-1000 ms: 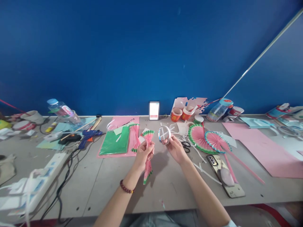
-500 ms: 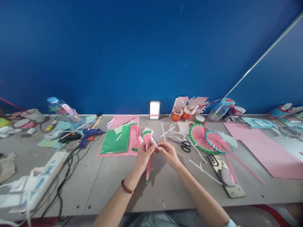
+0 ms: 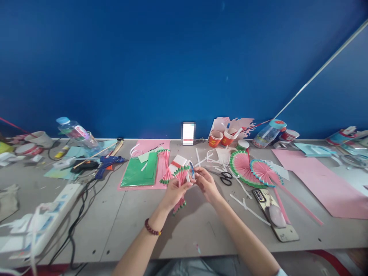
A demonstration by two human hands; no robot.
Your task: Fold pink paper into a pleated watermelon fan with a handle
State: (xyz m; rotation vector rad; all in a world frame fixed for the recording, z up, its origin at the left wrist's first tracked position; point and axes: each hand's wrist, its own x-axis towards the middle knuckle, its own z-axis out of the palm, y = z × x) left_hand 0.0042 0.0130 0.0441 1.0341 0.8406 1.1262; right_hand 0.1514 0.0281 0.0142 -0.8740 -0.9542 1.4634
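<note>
My left hand [image 3: 174,190] is closed around a folded pink paper fan with green edges [image 3: 181,181], held above the grey table [image 3: 129,218]. A bead bracelet sits on that wrist. My right hand [image 3: 204,183] pinches a small roll of tape [image 3: 191,169] against the top of the fan. The two hands touch at the fan. Its lower end sticks out below my left hand.
Green and pink paper sheets [image 3: 140,173] and another folded fan [image 3: 165,165] lie behind my hands. Scissors [image 3: 225,177], open watermelon fans [image 3: 250,168], a phone [image 3: 274,218], cups [image 3: 221,138], a glue gun [image 3: 107,164], a bottle [image 3: 76,132] and a power strip [image 3: 48,218] crowd the table.
My right hand brought the tape roll from the air in to the fan in my left hand. The fan has tilted and sits lower in my grip.
</note>
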